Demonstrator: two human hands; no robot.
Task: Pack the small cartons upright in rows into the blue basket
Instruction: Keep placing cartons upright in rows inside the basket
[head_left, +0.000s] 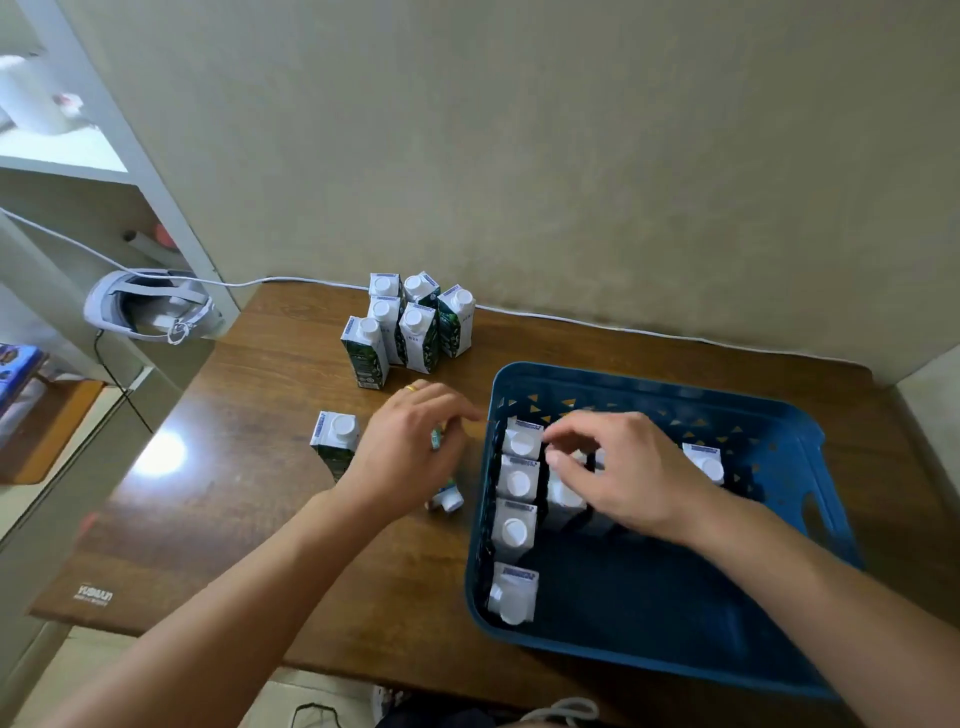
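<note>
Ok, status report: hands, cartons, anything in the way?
Left hand grips a carton on the table. Right hand over cartons in the blue basket, grip unclear. Six cartons wait at the back, one by the left hand. Nothing blocking.

Blue basket (810, 670), green-and-white cartons (418, 338), brown wood-grain table (249, 395)

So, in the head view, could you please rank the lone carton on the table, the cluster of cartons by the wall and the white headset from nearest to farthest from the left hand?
From the left hand:
1. Lone carton, just beside it on the left.
2. Cluster of cartons, behind it, by the wall.
3. White headset, far left, off the table's corner.
</note>
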